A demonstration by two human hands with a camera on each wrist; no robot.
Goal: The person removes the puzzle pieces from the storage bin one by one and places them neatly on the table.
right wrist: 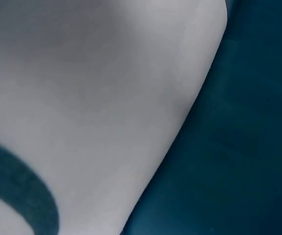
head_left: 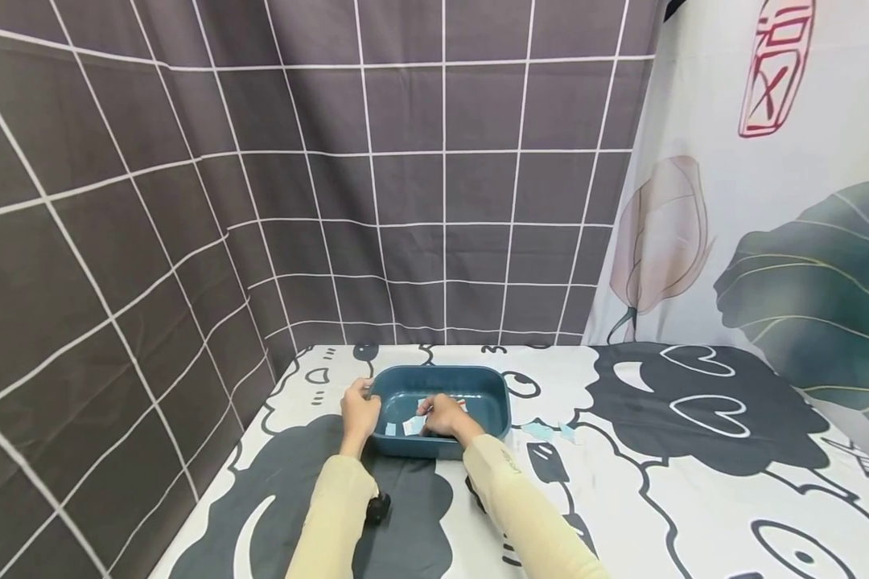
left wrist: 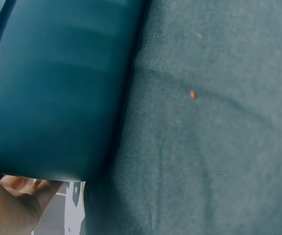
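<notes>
A dark teal rectangular basin (head_left: 492, 444) stands on the patterned cloth in the head view. My left hand (head_left: 360, 412) holds its left end, with the thumb near the rim. In the left wrist view the fingers of the left hand (left wrist: 13, 205) lie against the end of the basin (left wrist: 57, 98). My right hand (head_left: 446, 418) reaches over the near rim into the basin, fingers bent downward among small white and light-blue pieces (head_left: 411, 426). Whether it pinches one is too small to tell. The right wrist view shows only the basin wall (right wrist: 243, 147) and cloth, without the hand.
Light-blue pieces (head_left: 539, 431) lie on the cloth just right of the basin. A tiny orange-brown speck (left wrist: 193, 94) sits on the dark cloth near the basin. Grey grid curtains (head_left: 405, 185) hang behind and at left, a floral curtain (head_left: 695, 241) at right.
</notes>
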